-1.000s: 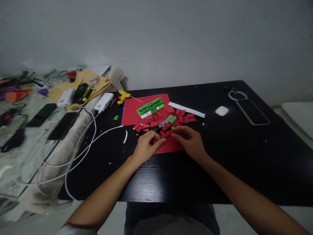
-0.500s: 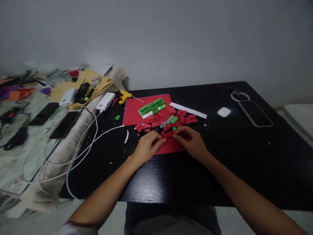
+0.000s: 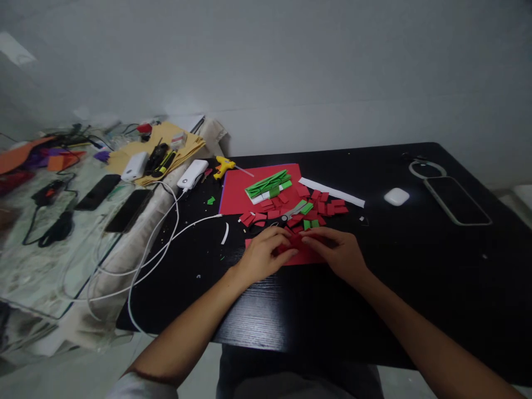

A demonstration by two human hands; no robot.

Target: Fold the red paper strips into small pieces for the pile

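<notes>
My left hand (image 3: 266, 256) is closed, thumb and fingers at the left edge of a piece of red paper (image 3: 296, 241). From the other side my right hand (image 3: 338, 252) pinches the same paper between thumb and forefinger. Beneath lies a larger red sheet (image 3: 305, 256), partly covered by my hands. Just beyond my fingers rest scissors (image 3: 285, 218), their handles partly hidden behind my left hand. Many small folded red paper pieces (image 3: 322, 208) surround them, with a few green pieces (image 3: 306, 208). A folded green paper strip (image 3: 270, 183) sits on the red sheet behind.
A yellow glue gun (image 3: 224, 166) and a white power bank (image 3: 192, 174) with a white cable (image 3: 177, 221) are at the left. A white paper strip (image 3: 332, 192) lies behind the pieces. To the right are a white earbud case (image 3: 396, 197) and a phone (image 3: 457, 200).
The view has turned slightly left, so everything appears farther right. My fingers have shifted a little on the red paper, the left fingers curling further over it.
</notes>
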